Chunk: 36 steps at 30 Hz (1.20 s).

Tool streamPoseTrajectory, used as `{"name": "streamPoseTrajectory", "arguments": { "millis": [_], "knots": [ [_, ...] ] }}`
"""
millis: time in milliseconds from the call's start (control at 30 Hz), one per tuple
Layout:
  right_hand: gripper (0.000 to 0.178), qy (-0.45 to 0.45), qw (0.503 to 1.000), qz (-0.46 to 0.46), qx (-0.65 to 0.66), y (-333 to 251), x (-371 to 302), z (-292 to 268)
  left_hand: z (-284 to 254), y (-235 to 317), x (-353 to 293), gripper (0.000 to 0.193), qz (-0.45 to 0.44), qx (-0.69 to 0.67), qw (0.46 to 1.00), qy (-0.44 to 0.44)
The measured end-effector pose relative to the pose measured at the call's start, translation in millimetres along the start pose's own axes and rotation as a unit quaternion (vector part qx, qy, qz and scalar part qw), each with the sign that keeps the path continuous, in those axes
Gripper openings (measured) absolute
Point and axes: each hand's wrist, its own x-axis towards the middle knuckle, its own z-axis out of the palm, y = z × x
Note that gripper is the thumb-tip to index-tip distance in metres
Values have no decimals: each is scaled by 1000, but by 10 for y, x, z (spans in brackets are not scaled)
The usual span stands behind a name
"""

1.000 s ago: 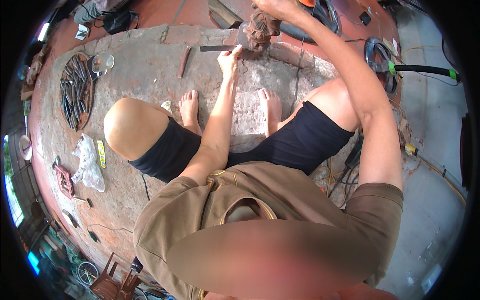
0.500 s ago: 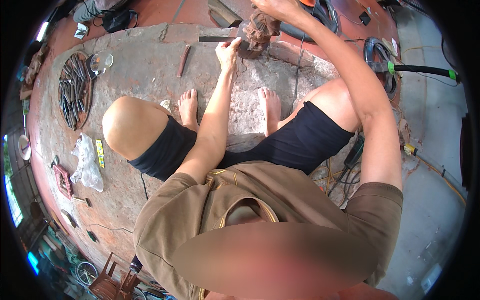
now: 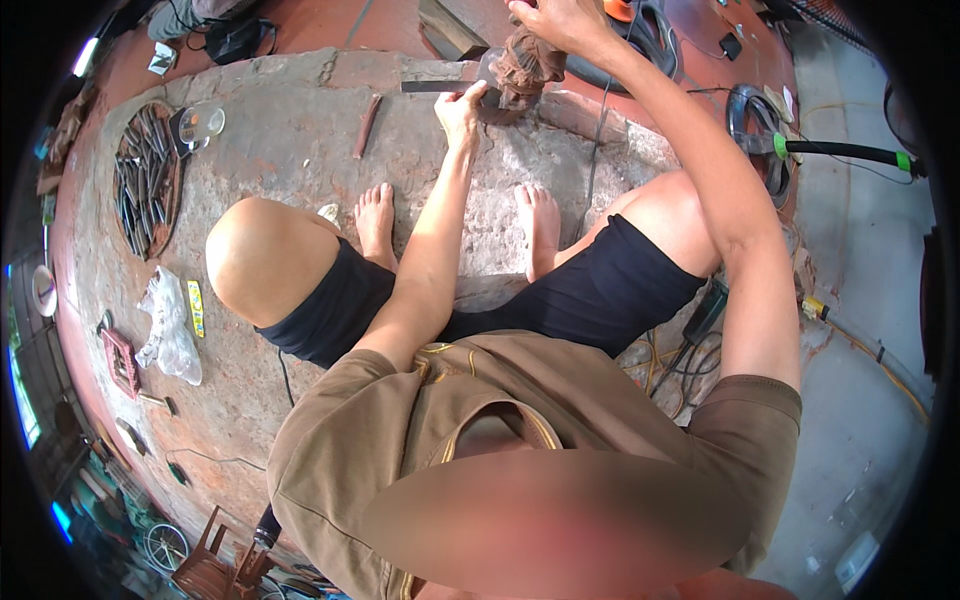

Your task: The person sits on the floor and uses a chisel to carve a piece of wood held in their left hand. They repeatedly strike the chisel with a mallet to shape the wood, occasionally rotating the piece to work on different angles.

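A reddish-brown carved wooden piece (image 3: 527,68) stands beyond my feet, at the top of the view. My left hand (image 3: 460,115) is closed at its near left side, thumb and fingers pinching a dark flat bar (image 3: 432,87) that sticks out to the left. The bar's right end is lost behind the fingers and the carving. My right hand (image 3: 565,22) reaches over the carving's top with bent fingers. The upper picture edge cuts off part of that hand, so whatever it grips cannot be made out.
Left on the stone slab lie a round tray (image 3: 176,205) of metal carving tools, a clear cup (image 3: 205,125), a plastic bag (image 3: 172,330) and a pink basket (image 3: 122,362). A wooden stick (image 3: 367,127) and wood block (image 3: 450,32) lie ahead. Cables and a hose (image 3: 840,149) run along the right.
The whole view has shifted slightly, so the carving and both hands appear a little lower. My left hand keeps its pinch on the bar, and my right hand stays at the carving's top.
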Motion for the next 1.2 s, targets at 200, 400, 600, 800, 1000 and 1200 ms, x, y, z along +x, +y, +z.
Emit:
{"name": "streamPoseTrajectory", "arguments": {
  "millis": [200, 400, 600, 800, 1000, 1200],
  "knots": [
    [16, 5, 1000, -19, -17, 29, 12, 21, 40, 51, -1, 25, 18, -8, 1000, -3],
    [17, -36, 998, 19, -56, -8, -5, 53, -29, 81, 2, 33, 10, 37, 999, 24],
    [14, -53, 996, 49, -48, -4, 6, 9, -6, 30, 38, 31, -6, 29, 999, 26],
    [16, -67, 994, 73, -40, -46, -10, -28, -22, 42, 16, 30, -20, -24, 999, 19],
    [18, -90, 993, 74, -23, -76, 0, -67, -68, 106, -167, 24, -52, -64, 996, -15],
    [21, -98, 994, 52, -26, 24, 5, -79, -43, 178, -325, 16, -78, -51, 995, -39]
  ]
}}
